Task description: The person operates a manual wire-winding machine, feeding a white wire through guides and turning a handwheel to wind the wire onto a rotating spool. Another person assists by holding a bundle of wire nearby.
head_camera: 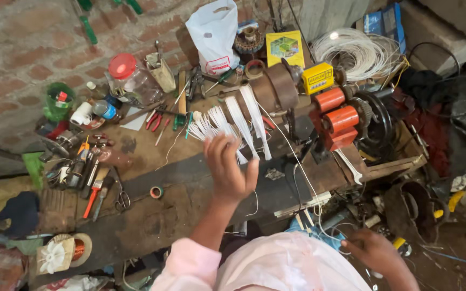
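- While the left hand (227,167) rises over the bench with its fingers (219,148) spread and loose, gripping nothing, its fingertips reach up against the lower ends of the white wire coils (238,121)
- Those coils hang as flat white bands from the brown winding former (268,89) of the hand-cranked winder, fanning out to the left into a spray of loose white strands; their long axis runs from upper right, at the former, down to lower left, toward the fingers
- The coils lie just above and beyond the left fingertips, so the left hand is far the nearer of the two; whether the fingers truly touch the bands or only overlap them in view I cannot tell
- The right hand (373,250) sits low at the bottom right, well apart from the coils, curled around a thin white wire (303,178) that runs up from it toward the former; how firmly it grips is hard to tell, but the fingers look clenched on the strand
- To the right of the former stand the orange gear housings (338,116) and a black crank wheel (376,121)
- Further out on the wooden bench (179,215) lie scissors (121,198), a small roll of tape (156,192), pliers and screwdrivers, a red-lidded jar (128,75) and a white plastic bag (214,35) against the brick wall
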